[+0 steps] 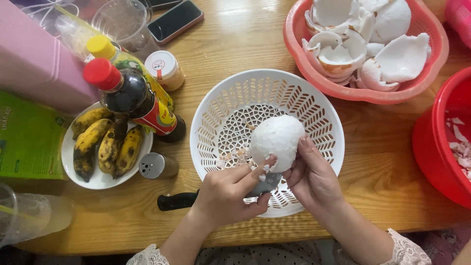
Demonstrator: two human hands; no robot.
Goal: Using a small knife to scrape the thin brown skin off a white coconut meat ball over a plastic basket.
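The right hand cups a white peeled coconut from its lower right side, fingers curled up against it, so the round piece sits just above and to the left of that palm, held over the white colander. The left hand is closed around a knife whose black handle sticks out to the left past the wrist, while the blade runs rightward and slightly up under the thumb to meet the underside of the coconut; the knife's long axis thus lies nearly level, pointing from the left hand toward the right. Both hands touch or nearly touch the coconut, the right one carrying it and the left one bringing the blade to its lower edge, thumb resting against the white flesh. Small brownish shavings lie on the colander's perforated bottom just left of the coconut. The colander stands on the wooden worktop. Beyond it, up and to the right, a pink basket holds more white coconut pieces, and a red basin sits at the right edge. To the left stand a plate of spotted bananas, a dark sauce bottle with a red cap, a yellow-capped bottle, a small jar and a metal-topped shaker; a phone lies farther back.
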